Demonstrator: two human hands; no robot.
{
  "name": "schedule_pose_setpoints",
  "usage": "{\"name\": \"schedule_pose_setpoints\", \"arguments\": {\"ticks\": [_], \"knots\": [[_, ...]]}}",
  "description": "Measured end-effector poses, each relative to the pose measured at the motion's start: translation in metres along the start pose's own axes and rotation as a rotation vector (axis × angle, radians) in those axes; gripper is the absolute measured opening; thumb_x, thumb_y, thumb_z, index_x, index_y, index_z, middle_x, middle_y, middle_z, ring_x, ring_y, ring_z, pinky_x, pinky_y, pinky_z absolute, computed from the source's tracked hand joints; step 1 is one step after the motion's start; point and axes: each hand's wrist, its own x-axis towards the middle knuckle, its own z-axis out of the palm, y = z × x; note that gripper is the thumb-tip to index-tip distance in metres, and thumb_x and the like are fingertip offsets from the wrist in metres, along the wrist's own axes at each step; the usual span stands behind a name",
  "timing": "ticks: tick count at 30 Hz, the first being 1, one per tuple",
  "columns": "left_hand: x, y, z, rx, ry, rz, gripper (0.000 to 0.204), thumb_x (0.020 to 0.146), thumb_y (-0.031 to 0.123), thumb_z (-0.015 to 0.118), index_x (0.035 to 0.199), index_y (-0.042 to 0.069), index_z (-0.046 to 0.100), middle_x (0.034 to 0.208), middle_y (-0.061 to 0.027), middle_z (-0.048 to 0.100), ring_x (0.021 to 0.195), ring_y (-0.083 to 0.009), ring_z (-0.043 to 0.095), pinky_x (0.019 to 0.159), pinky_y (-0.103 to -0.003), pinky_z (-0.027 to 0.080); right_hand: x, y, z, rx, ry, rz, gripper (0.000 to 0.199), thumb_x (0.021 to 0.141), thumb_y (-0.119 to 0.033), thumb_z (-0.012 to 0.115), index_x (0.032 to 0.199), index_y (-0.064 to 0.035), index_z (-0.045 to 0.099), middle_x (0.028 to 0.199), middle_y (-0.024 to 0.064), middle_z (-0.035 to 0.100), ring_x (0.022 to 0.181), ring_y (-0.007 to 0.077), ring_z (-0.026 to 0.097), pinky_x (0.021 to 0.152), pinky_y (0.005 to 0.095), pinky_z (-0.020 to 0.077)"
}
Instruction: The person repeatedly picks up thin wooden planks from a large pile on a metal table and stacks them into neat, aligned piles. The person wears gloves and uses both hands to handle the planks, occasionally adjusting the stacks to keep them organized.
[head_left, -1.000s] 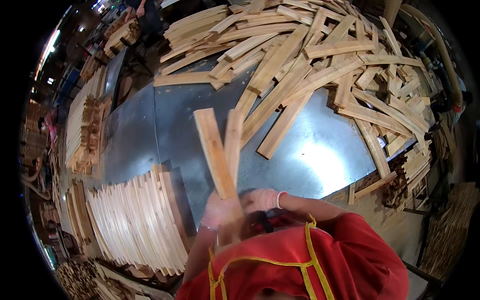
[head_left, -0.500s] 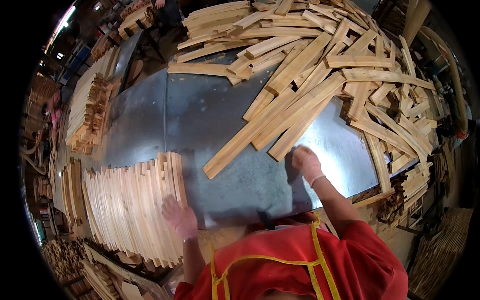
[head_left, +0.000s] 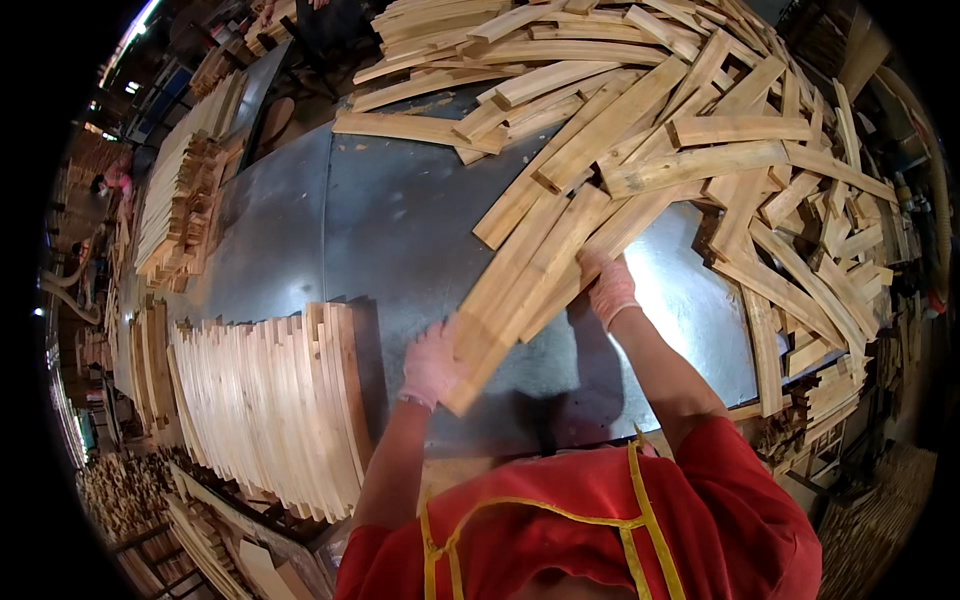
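Well, plenty lined up already, plenty left too: a neat row of planks (head_left: 270, 405) packed side by side at the near left of the metal surface (head_left: 395, 260), versus a big jumbled heap (head_left: 740, 130) over on the right, criss-crossed every which way. Hard to put a fraction on, honestly. Between row and heap, not lined up yet: two long planks (head_left: 540, 295) lying together, slanting down from the heap. Left hand (head_left: 435, 365) right at the near end, fingers touching the edge, bit blurry, so can't tell whether clenched or just resting. Right hand (head_left: 610, 288) farther up, fingers against another plank (head_left: 632, 225) just beside, grip impossible to make out.
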Motion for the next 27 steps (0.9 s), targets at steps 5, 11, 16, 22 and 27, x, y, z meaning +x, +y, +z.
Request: {"name": "schedule_pose_setpoints", "arguments": {"ticks": [5, 11, 16, 22, 27], "knots": [[-0.078, -0.022, 0.032, -0.524, -0.103, -0.153, 0.088, 0.087, 0.03, 0.074, 0.163, 0.007, 0.035, 0.153, -0.0181, 0.052, 0.135, -0.0364, 0.054, 0.114, -0.046, 0.043, -0.078, 0.058, 0.005, -0.053, 0.06, 0.087, 0.063, 0.092, 0.01, 0.061, 0.151, -0.0064, 0.046, 0.131, 0.0131, 0.064, 0.119, 0.0306, 0.062, 0.106, 0.0424, 0.0521], [-0.158, -0.05, 0.052, -1.513, -0.312, -0.132, 0.051, 0.099, 0.025, 0.067, 0.141, -0.003, 0.06, 0.113, -0.0091, 0.074, 0.101, -0.0201, 0.069, 0.089, -0.033, 0.056, -0.174, 0.11, -0.024, -0.11, -0.148, 0.406, 0.058, 0.088, 0.007, 0.067, 0.143, -0.0033, 0.054, 0.125, 0.0132, 0.069, 0.107, 0.0303, 0.069, 0.095, 0.0434, 0.0564], [-0.181, -0.055, 0.071, -0.815, 0.166, -0.327, 0.075, 0.089, 0.041, 0.077, 0.146, -0.002, 0.054, 0.128, -0.0219, 0.066, 0.115, -0.0368, 0.067, 0.097, -0.044, 0.054, -0.258, 0.157, -0.009, -0.898, -0.496, 0.457, 0.054, 0.089, -0.002, 0.069, 0.142, -0.0039, 0.057, 0.118, 0.0131, 0.072, 0.104, 0.0298, 0.07, 0.09, 0.0376, 0.0575], [-0.164, -0.078, 0.064, -0.306, 0.246, -0.3, 0.104, 0.084, 0.044, 0.08, 0.164, 0.007, 0.027, 0.146, -0.0247, 0.054, 0.126, -0.042, 0.061, 0.104, -0.049, 0.051, -0.291, 0.154, 0.091, -1.157, -0.938, 0.444, 0.059, 0.088, -0.005, 0.066, 0.146, -0.0055, 0.055, 0.121, 0.0094, 0.072, 0.105, 0.0232, 0.067, 0.089, 0.0338, 0.0542], [-0.156, -0.105, 0.037, -0.376, 0.163, -0.398, 0.102, 0.084, 0.038, 0.08, 0.165, 0.008, 0.025, 0.145, -0.023, 0.055, 0.124, -0.0427, 0.062, 0.102, -0.049, 0.053, -0.227, 0.199, 0.071, -0.813, -0.996, 0.591, 0.057, 0.091, -0.007, 0.065, 0.147, -0.0084, 0.055, 0.123, 0.0091, 0.07, 0.107, 0.0217, 0.065, 0.092, 0.0361, 0.0529]]}}
